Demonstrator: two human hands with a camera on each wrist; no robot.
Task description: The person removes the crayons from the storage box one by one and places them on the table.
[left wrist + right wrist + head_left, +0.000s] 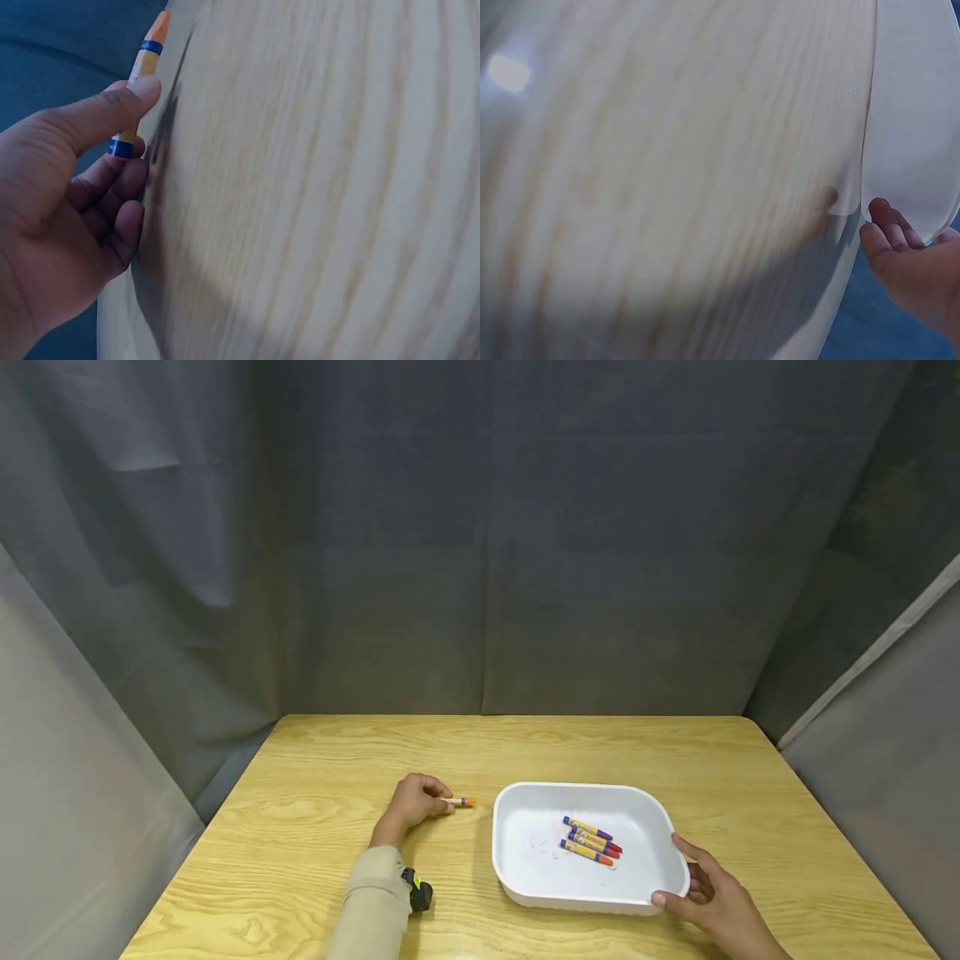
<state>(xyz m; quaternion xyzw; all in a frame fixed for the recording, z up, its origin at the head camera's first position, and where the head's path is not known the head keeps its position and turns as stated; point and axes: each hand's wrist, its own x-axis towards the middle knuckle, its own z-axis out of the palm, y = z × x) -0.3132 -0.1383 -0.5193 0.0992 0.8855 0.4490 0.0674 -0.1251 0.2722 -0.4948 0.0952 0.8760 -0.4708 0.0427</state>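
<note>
A wooden table [315,827] fills the lower half of the head view, backed by grey curtains. Right of centre on it sits a white tray [525,868], and near the tray's middle lies a small cluster of crayons [591,842], orange and red with purple bands, touching one another. At the tray's lower right corner the right hand [712,902] curls its fingers round the rim, thumb against the near wall, steadying it; the right wrist view shows fingertips [885,221] against the white edge. Just left of the tray, in the centre of the frame, the left hand [412,806] pinches an orange crayon [459,802] between thumb and fingers, its tip pointing toward the tray and its body low over the wood; the left wrist view shows the thumb [112,112] pressed along the wrapper. Judging from this, the step in hand looks like gathering the one loose crayon to join the others. The next move would call for a short lift to the right, clearing the tray's near wall, before the pinch loosens over the bare floor beside the cluster.
</note>
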